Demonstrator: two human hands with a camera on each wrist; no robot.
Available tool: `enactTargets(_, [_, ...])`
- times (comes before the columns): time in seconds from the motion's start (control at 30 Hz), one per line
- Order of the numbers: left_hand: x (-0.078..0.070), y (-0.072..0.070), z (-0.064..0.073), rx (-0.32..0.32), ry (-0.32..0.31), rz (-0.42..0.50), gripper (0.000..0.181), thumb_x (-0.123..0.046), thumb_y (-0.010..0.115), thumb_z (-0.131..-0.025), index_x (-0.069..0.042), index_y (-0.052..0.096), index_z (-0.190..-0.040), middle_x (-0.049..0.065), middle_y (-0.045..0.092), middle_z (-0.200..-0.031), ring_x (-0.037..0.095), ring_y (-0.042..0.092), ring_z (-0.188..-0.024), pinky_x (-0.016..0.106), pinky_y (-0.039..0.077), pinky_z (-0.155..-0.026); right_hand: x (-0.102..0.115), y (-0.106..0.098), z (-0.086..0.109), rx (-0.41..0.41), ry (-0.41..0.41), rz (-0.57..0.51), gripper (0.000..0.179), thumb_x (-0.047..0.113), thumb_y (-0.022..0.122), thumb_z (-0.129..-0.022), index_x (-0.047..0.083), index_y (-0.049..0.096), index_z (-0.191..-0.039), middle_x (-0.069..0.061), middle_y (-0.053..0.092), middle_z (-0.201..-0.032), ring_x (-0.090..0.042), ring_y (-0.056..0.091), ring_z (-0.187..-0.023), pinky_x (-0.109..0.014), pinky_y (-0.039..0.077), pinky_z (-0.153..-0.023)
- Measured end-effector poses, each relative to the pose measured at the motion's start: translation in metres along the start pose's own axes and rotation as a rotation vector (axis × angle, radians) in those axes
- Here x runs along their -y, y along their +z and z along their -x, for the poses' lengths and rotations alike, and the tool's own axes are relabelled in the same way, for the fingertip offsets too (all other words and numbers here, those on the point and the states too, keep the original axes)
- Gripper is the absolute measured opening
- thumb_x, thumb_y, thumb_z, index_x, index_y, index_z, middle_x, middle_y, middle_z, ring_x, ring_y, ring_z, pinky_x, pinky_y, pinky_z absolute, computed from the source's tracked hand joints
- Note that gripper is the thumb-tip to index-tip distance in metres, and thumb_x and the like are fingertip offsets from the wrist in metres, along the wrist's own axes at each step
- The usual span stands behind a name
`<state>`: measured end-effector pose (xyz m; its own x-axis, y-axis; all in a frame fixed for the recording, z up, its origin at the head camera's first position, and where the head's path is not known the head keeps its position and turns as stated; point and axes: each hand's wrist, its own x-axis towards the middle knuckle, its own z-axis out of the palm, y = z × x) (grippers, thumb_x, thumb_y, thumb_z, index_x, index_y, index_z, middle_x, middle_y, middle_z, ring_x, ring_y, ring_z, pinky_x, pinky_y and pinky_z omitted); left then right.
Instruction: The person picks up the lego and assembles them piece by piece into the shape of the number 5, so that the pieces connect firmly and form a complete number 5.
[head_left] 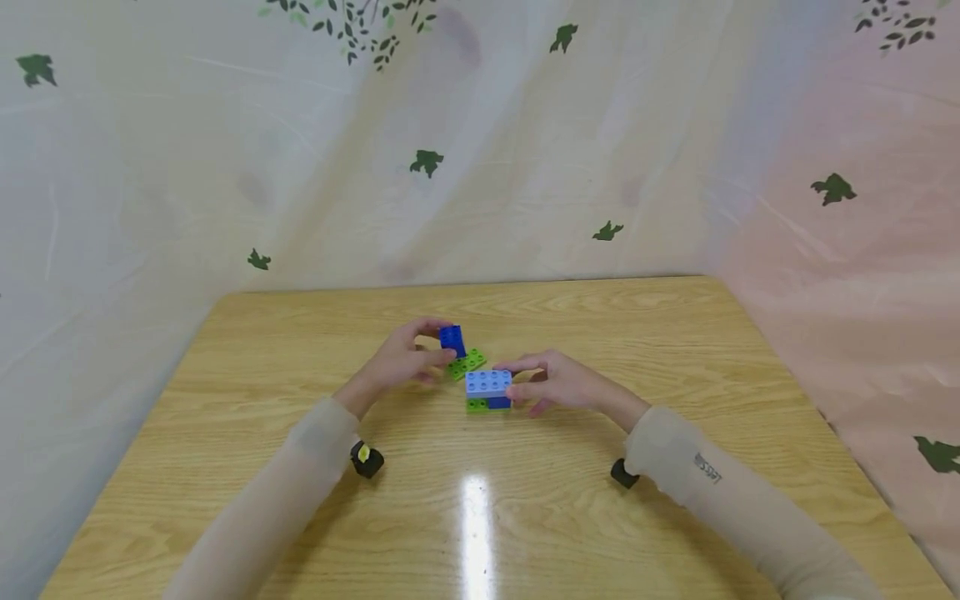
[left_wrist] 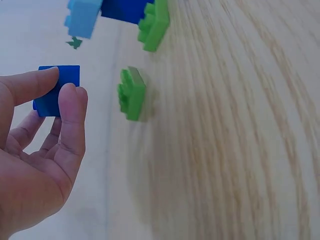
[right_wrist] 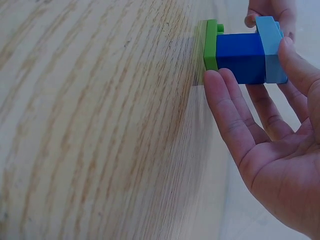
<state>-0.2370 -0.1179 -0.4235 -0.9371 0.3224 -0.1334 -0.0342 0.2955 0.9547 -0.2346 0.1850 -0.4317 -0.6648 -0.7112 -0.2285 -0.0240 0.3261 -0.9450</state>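
Note:
My left hand [head_left: 399, 360] pinches a dark blue toy building brick [head_left: 452, 340] between thumb and fingers. In the left wrist view that brick [left_wrist: 70, 75] is held up off the table. Below it a loose flat green brick [head_left: 476, 359] lies studs up on the wood. My right hand [head_left: 564, 382] holds a brick stack at its right end, thumb on the light blue brick [head_left: 487, 383] on top and other fingers along the far side. Under this, the right wrist view shows a dark blue brick [right_wrist: 240, 57] joined to a flat green base brick [right_wrist: 211, 47].
Both hands work over the middle of a wooden table [head_left: 570, 517]. A pale cloth with printed leaves [head_left: 337, 200] hangs behind and along both sides. Small black devices [head_left: 367, 460] sit at the wrists.

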Motion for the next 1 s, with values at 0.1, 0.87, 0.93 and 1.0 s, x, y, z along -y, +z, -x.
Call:
enactTargets(0.1, [-0.009,0.003,0.005,0.024,0.042,0.004,0.052,-0.019,0.075,-0.094,-0.014,0.053,-0.141,0.016,0.051,-0.135,0.044,0.065,-0.105,0.053,0.060,-0.076,0.000,0.000,0.000,-0.003,0.003,-0.003,0.052,0.026,0.071,-0.098,0.016,0.056,-0.146,-0.011,0.056,-0.137,-0.034,0.067,-0.109,-0.047,0.061,-0.081])
enactTargets(0.87, [-0.025,0.032,0.036,0.171,0.139,-0.013,0.044,-0.019,0.074,-0.095,-0.018,0.055,-0.136,0.012,0.052,-0.128,0.052,0.062,-0.089,0.042,0.059,-0.062,-0.001,0.000,0.001,-0.004,0.002,-0.004,0.051,0.028,0.070,-0.098,0.015,0.057,-0.146,-0.011,0.057,-0.136,-0.033,0.067,-0.108,-0.048,0.061,-0.080])
enactTargets(0.93, [-0.023,0.034,0.037,0.170,0.135,-0.013,0.044,-0.019,0.074,-0.096,-0.017,0.055,-0.136,0.012,0.052,-0.128,0.052,0.062,-0.089,0.044,0.059,-0.063,-0.002,0.000,0.001,-0.005,-0.001,-0.004,0.051,0.027,0.070,-0.098,0.015,0.056,-0.146,-0.012,0.057,-0.136,-0.033,0.067,-0.107,-0.048,0.061,-0.080])
enactTargets(1.0, [-0.022,0.035,0.038,0.168,0.138,-0.012,0.044,-0.019,0.073,-0.096,-0.016,0.055,-0.136,0.012,0.052,-0.128,0.052,0.062,-0.088,0.048,0.059,-0.063,-0.001,0.001,0.001,-0.004,-0.004,-0.002,0.051,0.027,0.070,-0.098,0.014,0.056,-0.146,-0.013,0.057,-0.136,-0.034,0.067,-0.107,-0.048,0.061,-0.080])
